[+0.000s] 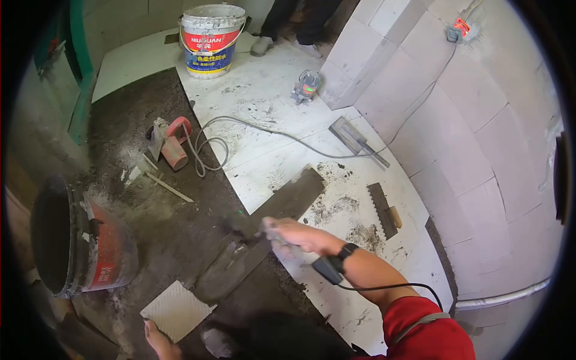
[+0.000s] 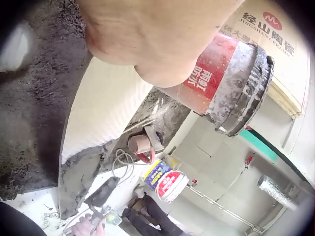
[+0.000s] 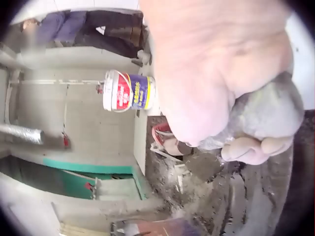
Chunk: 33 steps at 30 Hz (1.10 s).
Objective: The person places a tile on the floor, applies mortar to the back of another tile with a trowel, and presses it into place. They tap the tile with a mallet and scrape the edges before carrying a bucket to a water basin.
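Observation:
A long tile lies ribbed side up, its bare white end (image 1: 177, 311) (image 2: 106, 103) at lower left in the head view, with grey mortar (image 1: 294, 198) (image 2: 81, 172) (image 3: 253, 196) spread along the rest. My left hand (image 1: 161, 341) (image 2: 147, 39) grips the edge of that bare end. Above the coated part, my right hand (image 1: 297, 235) (image 2: 88, 226) (image 3: 221, 73) is curled round the grey, smeared handle (image 3: 270, 108) of a trowel. The trowel's blade (image 1: 240, 225) (image 2: 103, 191) (image 3: 204, 167) is mortar-covered and blurred in the head view.
A mortar-smeared bucket (image 1: 111, 252) stands at left, a power cutter (image 1: 174, 144) with a looping cord beyond the tile. White floor tiles (image 1: 252, 120) hold a labelled bucket (image 1: 210, 45), a laser level (image 1: 307, 87), a flat trowel (image 1: 354, 138) and a notched trowel (image 1: 384, 210). A person's legs (image 1: 300, 21) stand behind.

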Motion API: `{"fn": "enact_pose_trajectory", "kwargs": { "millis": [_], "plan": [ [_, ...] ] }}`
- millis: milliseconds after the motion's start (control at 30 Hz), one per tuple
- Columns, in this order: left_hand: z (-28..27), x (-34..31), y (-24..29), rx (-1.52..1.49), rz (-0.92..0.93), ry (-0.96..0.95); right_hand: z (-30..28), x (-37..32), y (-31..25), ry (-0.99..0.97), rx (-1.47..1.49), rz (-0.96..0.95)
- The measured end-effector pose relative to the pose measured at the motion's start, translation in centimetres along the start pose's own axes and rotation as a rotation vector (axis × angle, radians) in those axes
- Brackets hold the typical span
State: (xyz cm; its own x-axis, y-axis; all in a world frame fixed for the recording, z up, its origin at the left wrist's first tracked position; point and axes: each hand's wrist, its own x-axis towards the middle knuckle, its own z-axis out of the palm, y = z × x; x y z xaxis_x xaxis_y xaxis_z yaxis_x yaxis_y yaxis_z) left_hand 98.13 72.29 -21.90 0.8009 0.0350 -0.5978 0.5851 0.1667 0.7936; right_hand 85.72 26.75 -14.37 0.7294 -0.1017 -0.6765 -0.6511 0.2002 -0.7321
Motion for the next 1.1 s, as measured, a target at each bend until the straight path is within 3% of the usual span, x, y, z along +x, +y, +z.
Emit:
{"fn": "enact_pose_trajectory", "kwargs": {
  "millis": [67,133,200,333,367,400,500,567,600,633,700,767,833,900,967,1033,1100],
  "plan": [
    [-1.7,1.6,-1.4,0.020,-0.039,0.013,-2.8,-2.6,0.8,0.336,0.120,-0.051],
    [-2.6,1.9,-2.0,0.032,-0.032,0.012,-7.3,-4.8,0.3,0.443,0.144,0.105],
    [-2.4,1.9,-1.9,0.044,-0.018,0.008,-12.3,-4.2,1.8,0.585,0.205,0.126],
    [-2.5,2.0,-1.9,0.037,0.000,-0.009,-18.1,1.3,4.9,0.657,0.070,0.154],
    [-2.9,2.1,-2.1,0.048,0.015,-0.010,-18.3,3.8,6.0,0.617,0.081,0.035],
    [-3.3,2.1,-2.1,0.063,0.012,-0.016,-17.8,5.4,6.7,0.587,0.096,-0.081],
    [-1.5,1.5,-1.3,0.044,0.010,-0.049,-11.0,4.1,1.3,0.557,0.138,0.075],
    [1.6,-1.2,1.2,0.247,-0.134,0.152,-9.1,4.1,1.1,0.395,0.113,0.020],
    [1.5,-1.3,1.3,0.275,-0.101,0.153,-7.2,2.6,0.0,0.368,0.201,0.114],
    [1.4,-1.5,1.6,0.288,-0.111,0.143,-6.8,1.6,1.4,0.302,0.229,0.033],
    [1.2,-1.8,2.1,0.444,-0.102,0.130,-4.8,-1.3,2.2,0.531,0.228,-0.121],
    [0.6,-1.2,1.7,0.446,-0.100,0.132,-7.9,-2.6,6.1,0.717,-0.111,-0.084],
    [-0.8,-0.1,0.9,0.462,-0.103,0.136,-9.8,-5.0,6.7,0.861,-0.163,0.016],
    [-1.9,1.5,-0.9,0.132,-0.053,-0.022,-12.1,-6.0,7.5,0.911,-0.309,0.164],
    [-1.0,1.2,-0.8,0.150,-0.065,-0.017,-15.2,-4.4,11.8,1.023,-0.659,0.109],
    [-1.2,0.5,-0.5,0.181,-0.051,-0.033,-18.0,-3.6,16.1,1.013,-0.959,0.062],
    [-1.0,0.9,-0.5,0.185,-0.015,-0.027,-18.2,-4.0,16.0,1.066,-0.951,0.043]
  ]
}}
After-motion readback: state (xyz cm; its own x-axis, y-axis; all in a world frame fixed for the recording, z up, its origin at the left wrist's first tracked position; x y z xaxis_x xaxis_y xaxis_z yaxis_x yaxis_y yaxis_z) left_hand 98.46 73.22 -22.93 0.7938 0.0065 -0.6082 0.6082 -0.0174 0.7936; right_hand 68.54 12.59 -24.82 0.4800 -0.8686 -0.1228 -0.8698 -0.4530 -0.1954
